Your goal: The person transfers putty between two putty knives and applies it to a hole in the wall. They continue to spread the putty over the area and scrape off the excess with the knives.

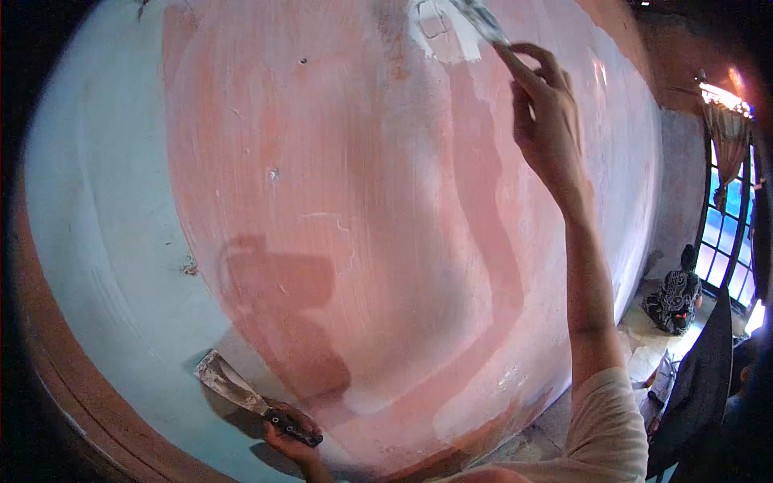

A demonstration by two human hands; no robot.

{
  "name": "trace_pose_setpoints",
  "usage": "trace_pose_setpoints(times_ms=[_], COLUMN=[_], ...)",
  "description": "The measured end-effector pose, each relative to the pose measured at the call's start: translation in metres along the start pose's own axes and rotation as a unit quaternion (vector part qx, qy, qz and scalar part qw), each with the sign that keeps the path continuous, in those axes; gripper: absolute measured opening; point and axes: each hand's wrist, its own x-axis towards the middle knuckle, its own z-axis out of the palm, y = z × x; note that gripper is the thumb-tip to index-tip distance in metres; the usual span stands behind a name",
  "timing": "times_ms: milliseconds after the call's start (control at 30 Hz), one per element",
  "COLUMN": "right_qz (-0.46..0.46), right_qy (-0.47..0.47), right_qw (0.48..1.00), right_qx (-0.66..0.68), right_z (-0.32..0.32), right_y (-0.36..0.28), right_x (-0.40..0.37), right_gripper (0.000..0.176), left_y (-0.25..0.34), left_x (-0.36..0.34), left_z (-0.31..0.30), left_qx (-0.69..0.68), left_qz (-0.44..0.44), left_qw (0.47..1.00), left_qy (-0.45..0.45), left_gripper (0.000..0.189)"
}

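In my left hand (294, 445), low on the left, is a putty knife (232, 384) with a black riveted handle and a stained metal blade pointing up and left. My right hand (553, 125) is raised high, its fingers wrapped round the handle of a second scraper (481, 19), whose upper end leaves the top of the view. Beside that blade a white filler patch (465, 42) spreads over the wall, with a squarish outline showing in it. The painted wall (386, 201) is pink, streaked with white, and bears my shadow.
A pale blue-green painted band (97, 185) runs down the wall's left side. To the far right a person (676, 302) in patterned clothing sits on the floor near a barred window (725, 233) with a curtain (727, 141). Dark cloth (699, 386) stands close at lower right.
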Motion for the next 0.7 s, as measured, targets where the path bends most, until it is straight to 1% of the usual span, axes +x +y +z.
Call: trace_pose_setpoints(times_ms=[33,67,133,233,333,433,533,600,633,700], right_qz=[-0.009,-0.031,-0.029,-0.004,0.007,-0.035,-0.034,-0.044,-0.069,-0.119], right_qy=[0.000,-0.006,-0.015,-0.024,-0.043,-0.047,-0.042,-0.035,-0.036,-0.037], right_qw=[1.000,1.000,0.999,1.000,0.999,0.998,0.999,0.998,0.997,0.992], right_qx=[0.007,-0.003,-0.001,0.012,0.013,-0.040,-0.002,0.017,0.020,0.026], right_z=[0.008,0.019,0.030,0.043,0.045,0.029,0.009,0.004,0.010,0.026], right_y=[0.004,0.011,0.013,0.015,0.026,0.042,0.048,0.052,0.055,0.063], right_x=[0.007,0.010,0.011,0.003,-0.012,-0.021,-0.017,-0.004,0.001,0.014], right_gripper=[0.050,0.048,0.048,0.053,0.061,0.052,0.054,0.054,0.054,0.055], left_y=[-0.001,-0.002,-0.003,0.002,-0.006,-0.005,-0.003,-0.007,-0.005,0.001], left_x=[-0.002,-0.001,0.004,-0.003,0.004,0.004,-0.004,0.005,0.005,-0.001], left_z=[0.001,0.001,0.002,0.009,-0.007,-0.007,0.012,0.002,0.004,0.016], left_qx=[0.011,0.011,0.009,-0.005,-0.018,0.007,-0.018,-0.030,-0.032,0.020], left_qz=[-0.011,0.003,0.035,-0.025,0.024,0.025,0.032,0.048,0.055,0.073], left_qw=[0.999,1.000,0.998,0.999,0.998,0.998,0.998,0.998,0.998,0.996], left_qy=[0.033,0.004,-0.055,0.032,-0.049,-0.055,0.055,0.028,0.016,0.036], left_gripper=[0.053,0.053,0.053,0.053,0.053,0.053,0.050,0.048,0.047,0.046])
